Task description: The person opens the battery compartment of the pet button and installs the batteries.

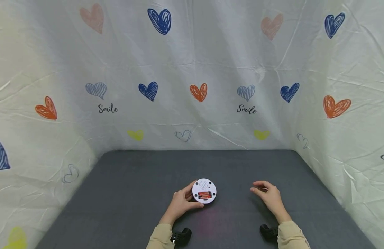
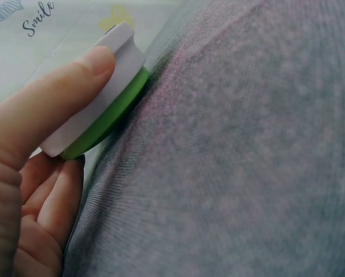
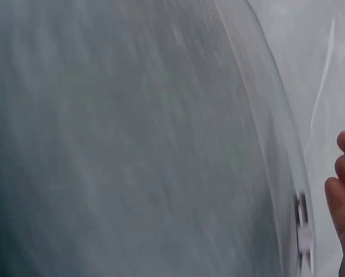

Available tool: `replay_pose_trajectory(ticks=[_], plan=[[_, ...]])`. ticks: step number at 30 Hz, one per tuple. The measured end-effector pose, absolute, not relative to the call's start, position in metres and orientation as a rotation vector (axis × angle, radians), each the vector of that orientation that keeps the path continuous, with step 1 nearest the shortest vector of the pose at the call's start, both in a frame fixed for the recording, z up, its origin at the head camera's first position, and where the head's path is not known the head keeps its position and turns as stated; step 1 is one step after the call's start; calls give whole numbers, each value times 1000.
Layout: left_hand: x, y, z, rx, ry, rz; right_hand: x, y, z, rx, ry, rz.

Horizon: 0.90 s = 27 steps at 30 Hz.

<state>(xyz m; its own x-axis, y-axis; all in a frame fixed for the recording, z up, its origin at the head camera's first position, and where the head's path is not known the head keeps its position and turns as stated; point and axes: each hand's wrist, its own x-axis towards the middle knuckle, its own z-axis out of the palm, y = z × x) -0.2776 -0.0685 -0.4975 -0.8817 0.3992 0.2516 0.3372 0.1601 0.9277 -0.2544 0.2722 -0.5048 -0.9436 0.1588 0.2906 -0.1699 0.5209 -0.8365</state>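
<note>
My left hand (image 1: 181, 203) grips a round white device (image 1: 210, 185) by its left edge, thumb below and fingers at the far side. Its back, dotted with small holes and dark feet, faces me. Red batteries (image 1: 205, 195) lie side by side in its uncovered compartment. In the left wrist view, the thumb (image 2: 74, 83) presses the white casing (image 2: 117, 49), and a green rim (image 2: 111, 112) shows beneath. Off to the right, my right hand (image 1: 271, 197) hovers over the table with bent fingers, thumb and index fingertip apart. A small dark patch shows behind its thumb; I cannot tell what it is.
A dark grey cloth covers the table (image 1: 142, 183). White curtains (image 1: 223, 52) printed with hearts and "Smile" enclose its back and sides. Black wrist straps (image 1: 181, 237) sit by both sleeves.
</note>
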Motion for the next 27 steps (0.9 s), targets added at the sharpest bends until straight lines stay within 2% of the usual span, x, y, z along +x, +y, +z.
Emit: replay_pose_trajectory(ticks=[13,27], plan=[[-278,-69,-498,748,2346,1858,-256,316,-507,-45,-2595,1406],[-278,-68,-497,734,2352,1851,-254,325,-511,-84,-2698,1242]])
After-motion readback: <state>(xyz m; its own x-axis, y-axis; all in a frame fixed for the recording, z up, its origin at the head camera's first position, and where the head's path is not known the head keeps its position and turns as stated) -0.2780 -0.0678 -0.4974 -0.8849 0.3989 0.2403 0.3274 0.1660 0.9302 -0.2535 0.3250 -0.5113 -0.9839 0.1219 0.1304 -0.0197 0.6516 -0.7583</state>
